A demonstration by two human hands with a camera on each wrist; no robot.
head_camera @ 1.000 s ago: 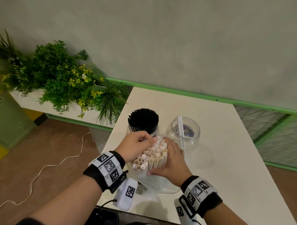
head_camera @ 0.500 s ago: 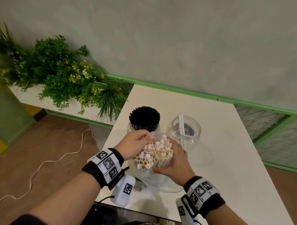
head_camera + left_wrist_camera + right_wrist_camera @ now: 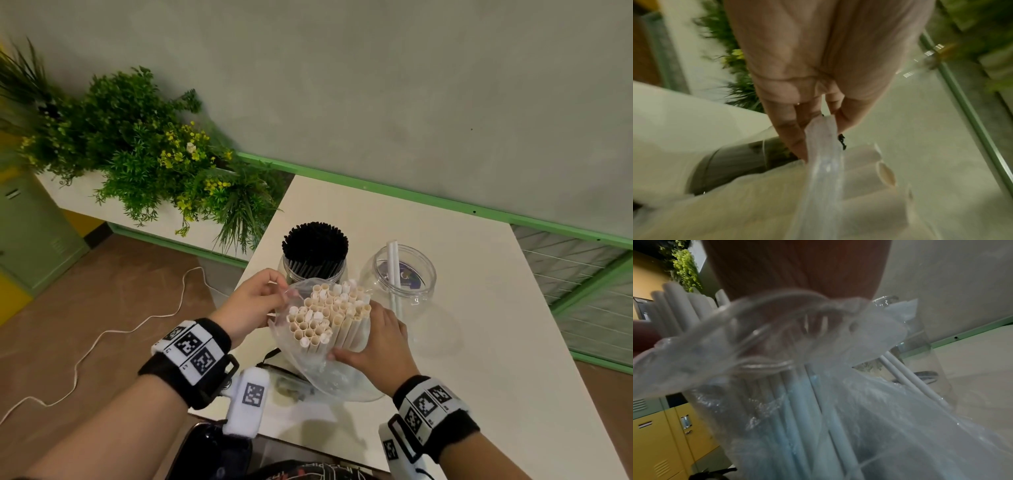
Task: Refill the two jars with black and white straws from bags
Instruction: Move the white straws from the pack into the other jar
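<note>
Gripping bag [image 3: 310, 366] of white straws [image 3: 327, 317]: both hands; black-straw jar [image 3: 313, 263] full, other jar [image 3: 404, 284] near-empty

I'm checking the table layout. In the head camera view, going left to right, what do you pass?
Green plants → left hand → bag of white straws → right hand → nearly empty clear jar.

Bag [image 3: 310, 356]: thin, clear, glossy plastic film. Jar [image 3: 399, 279]: clear, smooth plastic. White straws [image 3: 329, 315]: matt, paper-like. Table [image 3: 479, 342]: matt, smooth.
</note>
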